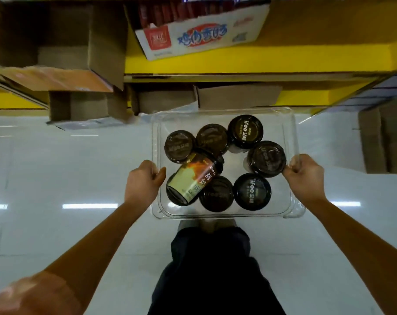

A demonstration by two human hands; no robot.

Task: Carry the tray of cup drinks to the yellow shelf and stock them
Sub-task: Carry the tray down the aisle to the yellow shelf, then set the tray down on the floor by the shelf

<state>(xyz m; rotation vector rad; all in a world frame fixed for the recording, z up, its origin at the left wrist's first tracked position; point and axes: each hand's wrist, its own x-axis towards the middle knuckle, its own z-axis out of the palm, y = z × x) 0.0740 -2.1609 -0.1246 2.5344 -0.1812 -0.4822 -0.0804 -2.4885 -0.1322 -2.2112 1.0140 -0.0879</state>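
Note:
A clear plastic tray (293, 133) hangs in front of me above the white floor, close to the yellow shelf (193, 64). My left hand (143, 180) grips its left rim and my right hand (306, 176) grips its right rim. Inside stand several cup drinks with dark brown lids, such as the one at the back right (245, 131). One cup (194, 178) lies tipped on its side at the left, its yellow and orange label facing up, resting on other cups.
Open brown cardboard boxes (56, 42) fill the shelf's left part. A white carton with red and blue print (199, 35) sits on the upper level. More cardboard boxes (383, 139) stand on the floor at the right. My dark trousers (213, 269) show below the tray.

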